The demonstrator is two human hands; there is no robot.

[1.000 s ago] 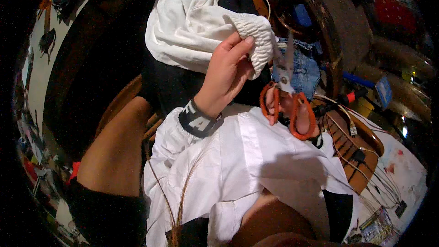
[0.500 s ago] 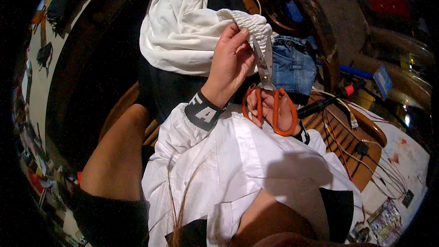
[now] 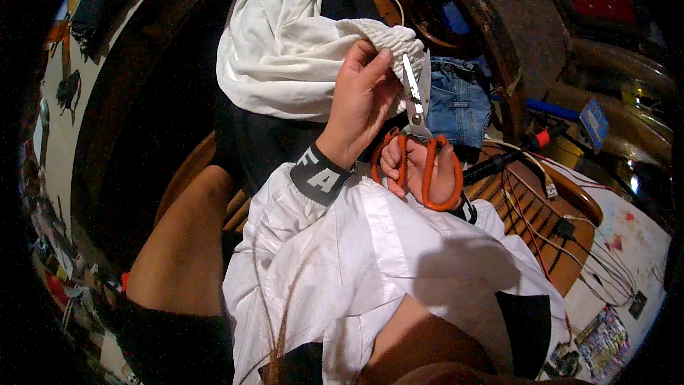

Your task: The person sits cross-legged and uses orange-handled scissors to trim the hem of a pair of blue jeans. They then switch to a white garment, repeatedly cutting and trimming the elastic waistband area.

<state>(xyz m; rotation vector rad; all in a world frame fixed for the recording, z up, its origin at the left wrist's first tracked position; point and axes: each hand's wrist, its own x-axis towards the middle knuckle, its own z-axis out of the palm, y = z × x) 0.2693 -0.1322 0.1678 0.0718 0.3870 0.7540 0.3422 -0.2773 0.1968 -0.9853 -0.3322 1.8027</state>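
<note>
Left hand (image 3: 363, 103) pinches the gathered, elasticated edge of a white garment (image 3: 285, 64) between thumb and fingertips, lifting that edge up and off the lap, seemingly so the cloth stands taut and free where the blades can reach it; the bulk of the garment lies bunched to the left and above, draped over a dark surface, apart from the cutting point; its ribbed edge (image 3: 385, 36) curls over the top of the fingers and runs to the right, just above the blades.

Right hand (image 3: 420, 167) is closed through the loops of the orange-handled scissors (image 3: 417, 142), fingers through both bows, holding them low and close to the body; that placing keeps the handles under control while the tips work upward; the scissors' long axis runs near upright in the head view, handles toward the person, steel blades (image 3: 415, 93) pointing away and a little left, up at the pinched edge; the blades stand slightly parted, their tips just beside the ribbed edge, touching or nearly so; I cannot tell which.

Behind the blades lies a folded piece of blue denim (image 3: 459, 100); farther right, cables (image 3: 541, 207) trail over a wooden surface (image 3: 570, 192).
</note>
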